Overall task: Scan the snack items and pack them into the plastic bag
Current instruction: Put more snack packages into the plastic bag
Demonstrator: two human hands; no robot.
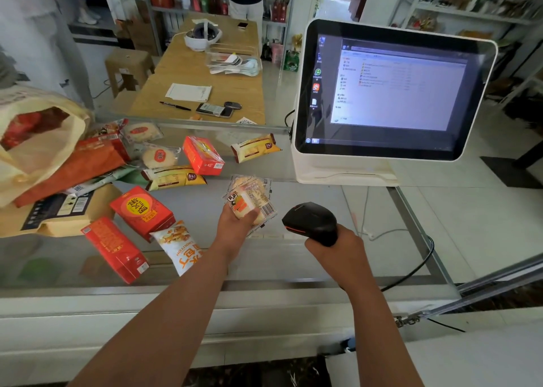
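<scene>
From my head camera: my left hand point(235, 225) pinches a clear-wrapped rice cracker packet point(249, 200) above the glass counter point(293, 257), barcode facing right. My right hand point(335, 247) grasps the black scanner point(311, 220) just beside it. The plastic bag point(35, 140) lies far left.

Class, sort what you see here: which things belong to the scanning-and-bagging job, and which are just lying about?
Job in hand: cracker packet in left hand; scanner in right hand; plastic bag; yellow-labelled red box; crouton bag; till screen.

Lying about: pen; phone; notepad; stool.
</scene>
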